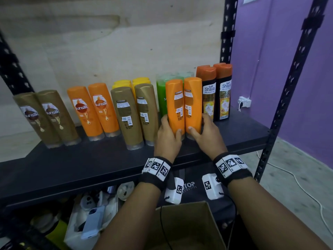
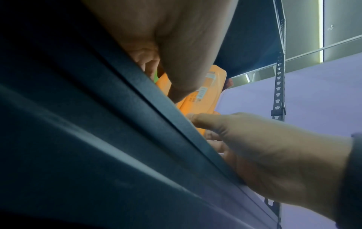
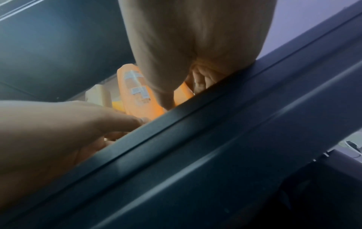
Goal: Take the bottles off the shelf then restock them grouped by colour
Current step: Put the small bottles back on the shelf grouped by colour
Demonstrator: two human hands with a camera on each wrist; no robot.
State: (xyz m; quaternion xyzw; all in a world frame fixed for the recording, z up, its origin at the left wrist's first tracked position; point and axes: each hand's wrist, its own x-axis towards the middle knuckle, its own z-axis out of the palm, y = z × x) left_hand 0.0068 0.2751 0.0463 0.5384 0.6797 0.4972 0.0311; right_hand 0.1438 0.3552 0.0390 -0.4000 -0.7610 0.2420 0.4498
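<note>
Two orange bottles stand side by side with their back labels facing me, in front of a green bottle. My left hand grips the left orange bottle low down, thumb on its front. My right hand grips the right orange bottle the same way. My hands hide both bases, so I cannot tell whether they touch the dark shelf. The left wrist view shows an orange bottle between my left thumb and my right hand. The right wrist view shows an orange bottle beside my left hand.
Left to right on the shelf stand two brown bottles, two orange bottles, two gold bottles with yellow bottles behind, and two black orange-capped bottles at the right. A cardboard box sits below. Black uprights frame the shelf.
</note>
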